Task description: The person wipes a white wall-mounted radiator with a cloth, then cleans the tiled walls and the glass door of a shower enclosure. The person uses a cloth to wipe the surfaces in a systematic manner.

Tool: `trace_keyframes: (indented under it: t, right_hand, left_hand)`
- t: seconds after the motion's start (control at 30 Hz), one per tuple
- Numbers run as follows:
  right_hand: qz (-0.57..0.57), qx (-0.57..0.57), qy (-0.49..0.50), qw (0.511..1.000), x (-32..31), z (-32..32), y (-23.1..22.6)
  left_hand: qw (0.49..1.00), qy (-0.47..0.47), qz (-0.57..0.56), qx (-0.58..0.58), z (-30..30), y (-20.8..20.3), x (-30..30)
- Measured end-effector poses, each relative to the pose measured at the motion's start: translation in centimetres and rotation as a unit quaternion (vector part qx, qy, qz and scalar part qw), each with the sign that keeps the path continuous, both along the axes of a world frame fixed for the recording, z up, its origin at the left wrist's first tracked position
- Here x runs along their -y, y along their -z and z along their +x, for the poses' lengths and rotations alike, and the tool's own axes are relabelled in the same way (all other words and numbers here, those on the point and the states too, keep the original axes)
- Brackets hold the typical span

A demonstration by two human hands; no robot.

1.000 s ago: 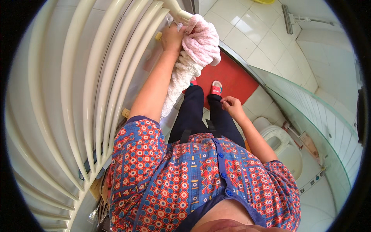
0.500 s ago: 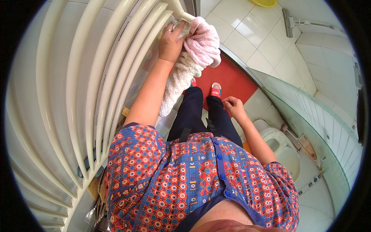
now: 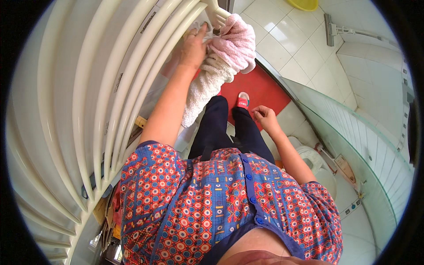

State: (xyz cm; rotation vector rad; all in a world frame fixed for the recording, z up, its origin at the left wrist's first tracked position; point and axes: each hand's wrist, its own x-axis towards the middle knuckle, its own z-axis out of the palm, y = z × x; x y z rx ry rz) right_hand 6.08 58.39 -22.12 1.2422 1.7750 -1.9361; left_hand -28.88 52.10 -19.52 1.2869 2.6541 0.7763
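My left hand reaches up beside the end of a cream tubular rack. Its fingers are bent around a thin whitish thing, partly hidden, that I cannot make out. Against that hand hangs a pink towel, bunched up at the rack's upper end. Below the pink one, a white towel droops along my left forearm. My right hand hangs in front of my right thigh, loosely closed, with nothing visible in it.
A red mat lies under my slippered feet. To the right stand a curved glass panel and a white toilet. Farther off are a squeegee-like mop and a yellow basin on the tiles.
My left hand has turned slightly and its fingers have shifted at the whitish thing. The towels hang as before. My right hand stays low, loosely curled. The whole view has moved a little.
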Motion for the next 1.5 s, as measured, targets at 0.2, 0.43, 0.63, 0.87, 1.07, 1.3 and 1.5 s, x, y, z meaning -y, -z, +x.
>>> trace_keyframes:
  t: [0.2,0.43,0.63,0.87,1.07,1.3,1.5]
  right_hand:
    - [0.013,0.012,0.012,1.000,0.1,1.6,1.6]
    - [0.004,0.021,0.005,1.000,-0.3,0.6,0.7]
    - [0.001,0.017,0.012,1.000,-0.4,0.9,0.8]
    - [0.008,0.017,-0.002,1.000,-0.6,1.7,1.3]
    - [-0.012,0.012,0.007,1.000,-0.5,-0.8,0.3]
    - [0.109,-0.045,0.039,0.992,-1.3,-0.1,-0.3]
    - [0.517,-0.251,-0.114,0.810,-7.2,-12.7,-10.9]
  left_hand:
    - [0.997,0.066,0.043,0.018,0.2,-1.4,-0.2]
    - [0.994,0.019,0.109,-0.015,0.5,0.7,-2.2]
    - [0.990,0.091,0.106,0.017,0.5,0.1,-1.7]
    - [0.991,0.116,-0.058,0.017,0.7,-1.7,-2.4]
    - [0.990,0.084,-0.095,0.057,0.9,-2.8,-2.9]
    - [0.996,-0.005,-0.034,0.079,1.5,-0.7,0.4]
    - [0.981,-0.142,0.049,0.122,2.4,-1.8,4.8]
